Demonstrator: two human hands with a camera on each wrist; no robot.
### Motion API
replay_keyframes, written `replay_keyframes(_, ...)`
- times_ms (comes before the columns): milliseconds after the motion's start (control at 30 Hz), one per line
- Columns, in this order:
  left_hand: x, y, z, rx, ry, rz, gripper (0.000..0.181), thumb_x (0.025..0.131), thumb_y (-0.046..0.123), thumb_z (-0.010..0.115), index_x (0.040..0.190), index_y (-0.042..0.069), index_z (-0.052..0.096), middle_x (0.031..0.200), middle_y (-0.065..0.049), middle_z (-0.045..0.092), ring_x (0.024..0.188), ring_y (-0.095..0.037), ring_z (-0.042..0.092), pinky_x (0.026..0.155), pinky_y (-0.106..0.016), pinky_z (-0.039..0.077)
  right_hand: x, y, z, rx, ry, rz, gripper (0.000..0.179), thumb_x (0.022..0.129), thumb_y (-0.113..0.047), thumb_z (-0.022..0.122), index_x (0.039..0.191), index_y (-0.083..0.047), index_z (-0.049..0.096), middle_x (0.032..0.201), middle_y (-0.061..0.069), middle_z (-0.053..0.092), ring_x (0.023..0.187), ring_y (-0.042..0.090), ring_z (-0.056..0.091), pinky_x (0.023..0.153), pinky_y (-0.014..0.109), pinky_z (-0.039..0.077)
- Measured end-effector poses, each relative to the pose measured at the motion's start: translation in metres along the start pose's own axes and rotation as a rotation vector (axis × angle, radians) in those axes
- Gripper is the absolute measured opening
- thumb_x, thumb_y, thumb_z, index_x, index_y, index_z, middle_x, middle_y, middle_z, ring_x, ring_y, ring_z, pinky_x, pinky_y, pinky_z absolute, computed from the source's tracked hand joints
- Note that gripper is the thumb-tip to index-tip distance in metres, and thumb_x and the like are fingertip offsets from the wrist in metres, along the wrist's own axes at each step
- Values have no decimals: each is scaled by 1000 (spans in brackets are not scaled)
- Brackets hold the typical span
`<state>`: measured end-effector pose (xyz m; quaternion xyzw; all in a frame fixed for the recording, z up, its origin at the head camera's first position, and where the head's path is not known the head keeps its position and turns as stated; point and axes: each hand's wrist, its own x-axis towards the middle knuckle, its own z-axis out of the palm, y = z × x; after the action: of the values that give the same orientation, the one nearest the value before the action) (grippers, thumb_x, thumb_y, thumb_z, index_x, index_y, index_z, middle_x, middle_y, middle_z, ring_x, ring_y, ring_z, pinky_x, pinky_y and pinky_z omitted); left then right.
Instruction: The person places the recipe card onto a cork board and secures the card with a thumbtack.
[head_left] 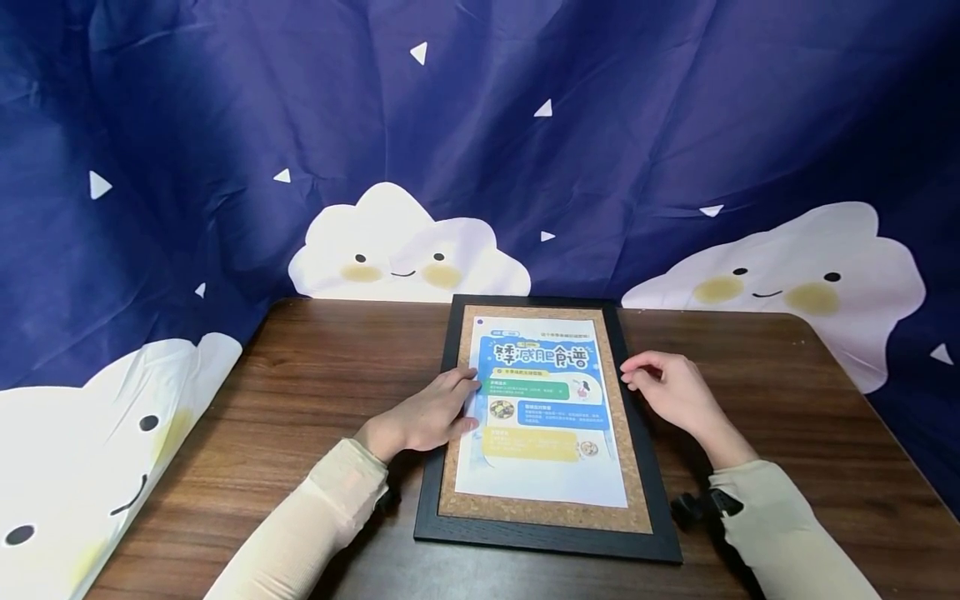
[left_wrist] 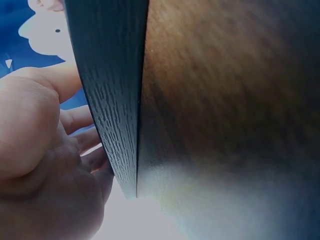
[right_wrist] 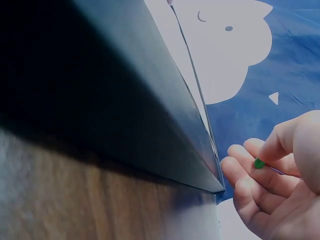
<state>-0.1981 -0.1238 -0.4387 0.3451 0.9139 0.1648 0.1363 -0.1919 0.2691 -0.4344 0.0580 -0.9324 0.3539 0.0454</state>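
A sheet of paper (head_left: 540, 479) printed with blue, green and yellow panels lies on a cork board (head_left: 495, 508) with a black frame (head_left: 547, 542). A small blue-purple thumbtack (head_left: 480, 322) sits at the paper's top left corner. My left hand (head_left: 435, 412) rests across the frame's left side, fingers fairly straight and fingertips on the paper's left edge. In the left wrist view the frame side hides part of those fingers. At the frame's right side hovers my right hand (head_left: 667, 387), pinching a small green thumbtack (right_wrist: 259, 163) between thumb and fingers.
The board lies on a brown wooden table (head_left: 352, 350), its far end near the table's back edge. Behind hangs a dark blue curtain (head_left: 480, 108) with cloud faces. A black wrist device (head_left: 705, 507) is on the right forearm beside the frame.
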Motion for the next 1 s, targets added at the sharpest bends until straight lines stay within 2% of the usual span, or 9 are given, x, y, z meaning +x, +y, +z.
replay_keyframes(300, 1, 1, -2, -3, 2, 2, 65, 113, 27, 60, 163, -6, 37, 175, -23, 26, 165, -38, 24, 131, -50, 32, 4, -3, 1, 18, -14, 1, 24, 107, -4, 58, 120, 5, 76, 105, 20, 81, 93, 31, 78, 72, 21, 53)
replay_keyframes(433, 3, -4, 3, -32, 14, 10, 65, 112, 28, 62, 162, -7, 38, 175, -23, 26, 165, -38, 24, 131, -53, 32, 6, -5, 0, 28, -15, -11, 23, 106, -3, 60, 120, 6, 76, 103, 19, 82, 91, 28, 78, 72, 20, 53)
replay_keyframes(600, 1, 1, -1, -1, -5, -3, 65, 113, 28, 60, 163, -7, 38, 175, -23, 26, 165, -38, 24, 131, -51, 32, 10, -6, 0, 44, -23, -28, 23, 107, -1, 61, 122, 7, 75, 103, 18, 81, 91, 27, 78, 72, 18, 54)
replay_keyframes(833, -1, 2, -1, 4, -11, -7, 65, 113, 29, 59, 163, -6, 37, 176, -22, 25, 166, -38, 23, 132, -50, 32, 20, -5, 0, 154, -51, -91, 24, 109, 0, 60, 126, 12, 71, 107, 24, 81, 88, 22, 80, 74, 22, 62)
replay_keyframes(1000, 0, 1, 0, 5, -6, -4, 65, 113, 29, 60, 163, -6, 37, 176, -22, 26, 165, -37, 24, 131, -50, 32, 25, -6, 2, 224, -74, -63, 25, 110, -3, 59, 128, 12, 70, 110, 27, 80, 89, 18, 81, 76, 23, 63)
